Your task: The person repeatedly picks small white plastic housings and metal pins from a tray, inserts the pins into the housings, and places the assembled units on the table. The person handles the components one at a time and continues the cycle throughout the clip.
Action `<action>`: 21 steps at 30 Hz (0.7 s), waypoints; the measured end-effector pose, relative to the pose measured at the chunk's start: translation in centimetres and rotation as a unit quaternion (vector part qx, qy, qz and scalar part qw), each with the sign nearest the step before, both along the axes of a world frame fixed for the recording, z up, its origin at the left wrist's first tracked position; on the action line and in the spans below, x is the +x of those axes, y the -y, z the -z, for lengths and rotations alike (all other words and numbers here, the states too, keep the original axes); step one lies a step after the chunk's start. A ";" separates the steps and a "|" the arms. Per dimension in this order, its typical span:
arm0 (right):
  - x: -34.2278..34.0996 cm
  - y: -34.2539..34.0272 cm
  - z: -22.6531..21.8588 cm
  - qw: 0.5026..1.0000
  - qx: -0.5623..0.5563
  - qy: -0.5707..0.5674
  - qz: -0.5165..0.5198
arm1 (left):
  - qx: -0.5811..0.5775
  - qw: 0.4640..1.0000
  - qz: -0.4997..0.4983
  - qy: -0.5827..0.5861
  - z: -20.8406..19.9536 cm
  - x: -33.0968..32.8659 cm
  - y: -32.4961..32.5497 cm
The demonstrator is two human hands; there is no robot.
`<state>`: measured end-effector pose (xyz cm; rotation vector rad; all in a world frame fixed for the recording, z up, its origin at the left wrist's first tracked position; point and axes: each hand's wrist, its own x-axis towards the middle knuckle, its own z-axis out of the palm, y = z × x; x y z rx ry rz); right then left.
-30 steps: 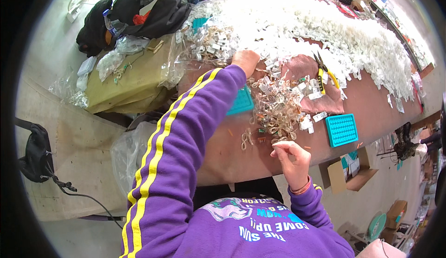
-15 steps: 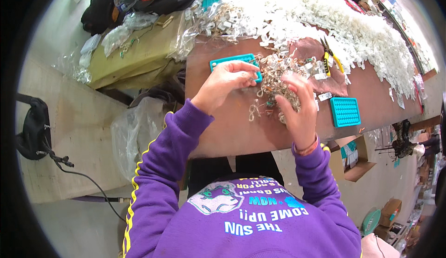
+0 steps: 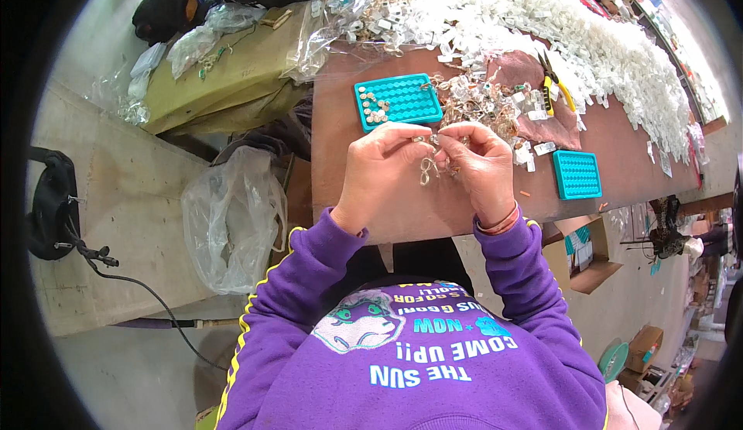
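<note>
My left hand [image 3: 381, 168] and my right hand [image 3: 481, 171] meet over the near edge of a pile of small tagged cord pieces [image 3: 472, 105]. Both are closed, thumb and fingertips pinched together, almost touching. Whatever they grip is too small to make out. A looped pale cord [image 3: 428, 171] shows just below the fingertips, seemingly on the table. Just beyond my left hand lies a teal tray [image 3: 410, 99] with rows of hollows and several small round pale pieces [image 3: 375, 109] at its left end.
A second teal tray [image 3: 578, 174] lies to the right. Yellow-handled pliers [image 3: 551, 93] rest on a reddish cloth [image 3: 553, 132]. Farther back spreads a large heap of white tags [image 3: 542, 35]. A clear plastic bag [image 3: 232, 217] hangs left of the brown table [image 3: 348, 198].
My right hand has moved left from the pile and closed, meeting my left hand. My left hand has drawn back from the tray, uncovering its round pieces.
</note>
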<state>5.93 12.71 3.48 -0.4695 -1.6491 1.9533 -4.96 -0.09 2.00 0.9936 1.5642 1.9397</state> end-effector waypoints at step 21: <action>1.7 0.5 -0.6 0.993 0.068 0.030 -0.094 | 0.076 0.964 0.150 0.207 0.5 -0.6 0.8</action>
